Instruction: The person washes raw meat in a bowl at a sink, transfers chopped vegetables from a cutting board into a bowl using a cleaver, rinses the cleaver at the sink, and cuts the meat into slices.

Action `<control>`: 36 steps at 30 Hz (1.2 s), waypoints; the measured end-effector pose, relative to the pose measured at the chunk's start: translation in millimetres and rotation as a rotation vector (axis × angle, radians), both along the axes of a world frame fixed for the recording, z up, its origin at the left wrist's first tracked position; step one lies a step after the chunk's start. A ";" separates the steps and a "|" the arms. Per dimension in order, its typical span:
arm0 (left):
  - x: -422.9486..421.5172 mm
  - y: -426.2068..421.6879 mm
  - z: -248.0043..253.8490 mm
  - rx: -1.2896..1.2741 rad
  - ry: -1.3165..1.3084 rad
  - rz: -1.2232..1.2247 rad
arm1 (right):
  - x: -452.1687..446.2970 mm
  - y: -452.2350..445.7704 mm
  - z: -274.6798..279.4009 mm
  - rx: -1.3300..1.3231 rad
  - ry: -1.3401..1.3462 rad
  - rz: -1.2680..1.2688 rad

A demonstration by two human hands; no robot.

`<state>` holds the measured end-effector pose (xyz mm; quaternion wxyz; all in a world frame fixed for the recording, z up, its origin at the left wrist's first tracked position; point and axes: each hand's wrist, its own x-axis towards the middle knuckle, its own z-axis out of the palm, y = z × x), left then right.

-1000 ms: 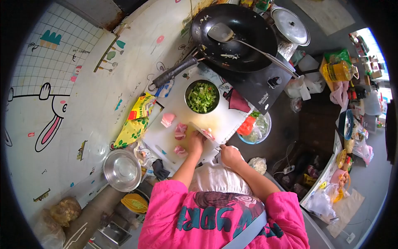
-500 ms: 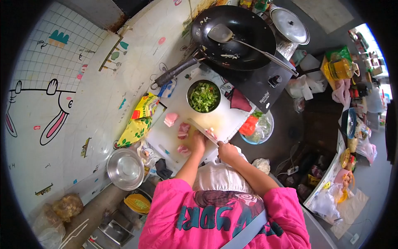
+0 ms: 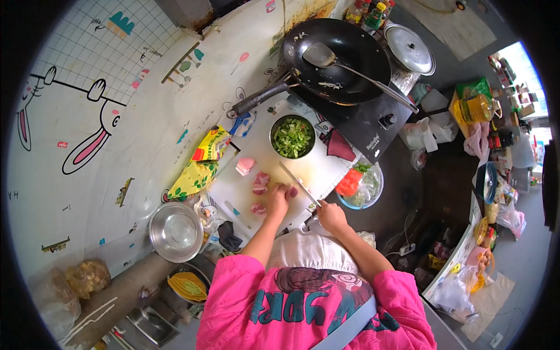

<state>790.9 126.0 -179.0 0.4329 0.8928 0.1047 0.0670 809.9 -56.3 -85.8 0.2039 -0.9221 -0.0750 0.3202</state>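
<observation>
My right hand [image 3: 331, 216] is wrapped round the handle of a kitchen knife [image 3: 298, 183], whose blade slants up and left over the cutting board [image 3: 245, 188]. Just left of the blade, my left hand [image 3: 278, 201] has its fingers closed on a small piece of raw meat [image 3: 293, 191]. Other chunks of pink meat lie to its left: a pale piece [image 3: 245, 165], a redder piece [image 3: 261, 182] and a smaller piece [image 3: 258, 208]. Beyond the knife tip stands a metal bowl [image 3: 272, 142] full of chopped greens [image 3: 293, 137].
A black wok [image 3: 356, 61] with a metal spatula [image 3: 319, 55] sits on the cooktop [image 3: 382, 125]. Left of the board are a yellow packet [image 3: 201, 166] and an empty metal basin [image 3: 175, 232]. A plastic tub [image 3: 373, 201] with bagged vegetables stands to the right.
My left hand and the knife blade have moved apart a little, and the meat under my fingers now shows left of the blade. The head view has shifted and turned slightly.
</observation>
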 end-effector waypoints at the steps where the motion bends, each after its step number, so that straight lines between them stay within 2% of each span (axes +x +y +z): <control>1: 0.7 0.9 -0.3 0.022 0.009 -0.009 | 0.0 1.3 2.6 0.003 0.022 0.003; 8: -0.9 -0.4 -30.4 0.214 -0.156 -0.031 | -16.9 -5.5 9.1 -0.028 -0.013 0.077; 12: 4.4 -8.5 -30.4 -0.642 0.085 0.234 | -23.7 -9.0 5.7 -0.052 -0.016 0.099; 14: 13.8 -9.5 2.0 -1.065 0.306 0.398 | -25.3 -8.8 4.1 -0.061 -0.011 0.110; 16: 12.8 -10.2 -10.7 -0.849 0.250 0.357 | -24.8 -7.3 5.4 -0.069 -0.006 0.130; 18: 12.9 -10.7 -16.6 -0.884 0.239 0.394 | -26.8 -8.1 -1.1 -0.059 -0.008 0.135; 20: 15.9 -10.1 -16.4 -1.168 0.270 0.510 | -27.7 -7.8 -8.3 -0.056 -0.010 0.143; 23: 24.2 -9.8 24.9 -0.628 0.349 0.501 | -26.4 -4.4 -10.2 -0.072 0.004 0.154; 26: 14.0 -2.8 -54.0 -0.588 0.360 0.470 | -21.0 0.1 -5.0 -0.092 0.042 0.156; 31: 24.6 -9.3 -7.6 -0.920 0.292 0.613 | -16.3 2.3 -7.5 -0.084 0.068 0.146; 33: 24.2 -8.2 -11.4 -0.890 0.297 0.586 | -13.8 3.5 -9.6 -0.085 0.075 0.150; 36: 21.2 -0.3 -23.9 -0.663 0.407 0.417 | -11.1 3.3 -15.9 -0.088 0.076 0.160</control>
